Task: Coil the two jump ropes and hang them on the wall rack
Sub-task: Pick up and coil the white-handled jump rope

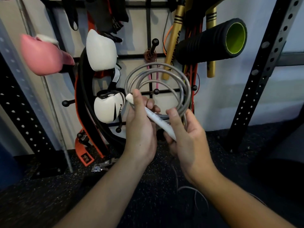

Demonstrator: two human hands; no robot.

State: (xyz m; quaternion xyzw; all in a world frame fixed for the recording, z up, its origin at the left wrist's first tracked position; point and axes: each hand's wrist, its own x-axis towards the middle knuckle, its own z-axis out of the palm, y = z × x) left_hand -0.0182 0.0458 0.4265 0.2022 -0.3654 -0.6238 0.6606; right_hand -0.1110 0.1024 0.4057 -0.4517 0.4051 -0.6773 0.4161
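Observation:
A grey jump rope (158, 79) is wound into several loops in front of the wall rack (148, 30). Its white handle (156, 119) lies slanted across both palms. My left hand (141, 129) grips the handle's upper end together with the loops. My right hand (185, 134) holds the handle's lower end and the coil's bottom. A loose grey tail (194, 190) of rope trails on the floor below my right arm. A thin pink rope (155, 74) hangs from a black peg (154, 42) behind the coil. Another peg (156, 91) shows through the coil.
White boxing gloves (102, 50) and a pink glove (44, 55) hang at left. Also on the rack are a black foam roller (212, 41), gold sticks (174, 40) and an orange-black belt (82, 102). Black perforated uprights (263, 69) flank it. The floor (49, 195) is speckled black rubber.

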